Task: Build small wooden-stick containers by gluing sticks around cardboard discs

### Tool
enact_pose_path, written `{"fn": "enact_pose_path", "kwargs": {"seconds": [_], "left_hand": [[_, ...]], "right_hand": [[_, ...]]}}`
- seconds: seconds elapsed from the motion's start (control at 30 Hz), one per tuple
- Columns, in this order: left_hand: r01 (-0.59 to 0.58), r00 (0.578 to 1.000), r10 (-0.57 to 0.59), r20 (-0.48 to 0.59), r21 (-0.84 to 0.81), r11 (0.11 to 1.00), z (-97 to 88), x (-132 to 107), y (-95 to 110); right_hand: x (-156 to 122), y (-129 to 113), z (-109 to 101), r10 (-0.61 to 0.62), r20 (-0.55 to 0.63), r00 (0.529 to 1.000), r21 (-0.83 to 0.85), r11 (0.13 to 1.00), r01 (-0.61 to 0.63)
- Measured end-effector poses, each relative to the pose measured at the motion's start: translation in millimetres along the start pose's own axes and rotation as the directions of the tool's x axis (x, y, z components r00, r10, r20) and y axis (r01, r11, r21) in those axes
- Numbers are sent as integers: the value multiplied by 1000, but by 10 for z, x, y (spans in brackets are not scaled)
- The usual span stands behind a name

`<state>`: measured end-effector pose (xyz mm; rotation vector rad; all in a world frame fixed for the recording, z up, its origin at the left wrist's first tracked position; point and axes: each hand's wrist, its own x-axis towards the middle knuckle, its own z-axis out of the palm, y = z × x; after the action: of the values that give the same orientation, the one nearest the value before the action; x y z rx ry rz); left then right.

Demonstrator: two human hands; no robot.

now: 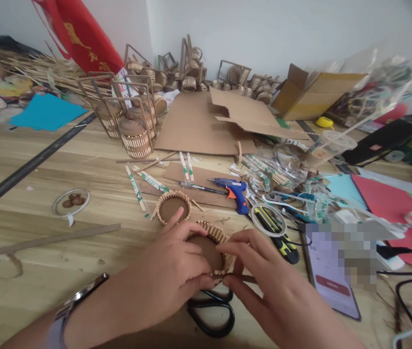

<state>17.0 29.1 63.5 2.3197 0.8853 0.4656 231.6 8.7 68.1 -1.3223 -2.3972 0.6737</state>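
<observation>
A small round basket (216,231), walled with short wooden sticks around a brown cardboard base, sits between my hands. My left hand (171,264) closes on its left side, thumb at the near edge. On the right, the fingers of my right hand (267,271) reach over the wall and pinch a narrow brown cardboard strip (245,278) against the near outside. Part of the wall is hidden by my fingers. Black-handled scissors (232,317) lie just below, their blades out of sight. A second similar stick basket (159,209) stands beyond my left hand.
A blue glue gun (233,189), a yellow-black utility knife (276,235) and a tape roll (283,223) lie ahead to the right, near a phone (331,291). A long cardboard strip (64,239) lies left. Finished lidded baskets (135,138) and cardboard sheets (191,121) stand behind.
</observation>
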Motion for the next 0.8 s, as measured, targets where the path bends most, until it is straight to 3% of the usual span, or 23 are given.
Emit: {"fn": "enact_pose_path", "kwargs": {"seconds": [0.3, 0.53, 0.8], "left_hand": [[30, 1000, -30, 4, 13, 999, -66, -11, -27], [29, 1000, -29, 7, 9, 1000, -96, -11, -34], [-28, 998, 29, 59, -15, 999, -114, -25, -45]], "right_hand": [[-77, 74, -154, -44, -103, 994, -184, 983, 25], [-9, 76, -139, -126, -37, 991, -195, 974, 117], [41, 89, -135, -143, -13, 990, -184, 973, 138]]}}
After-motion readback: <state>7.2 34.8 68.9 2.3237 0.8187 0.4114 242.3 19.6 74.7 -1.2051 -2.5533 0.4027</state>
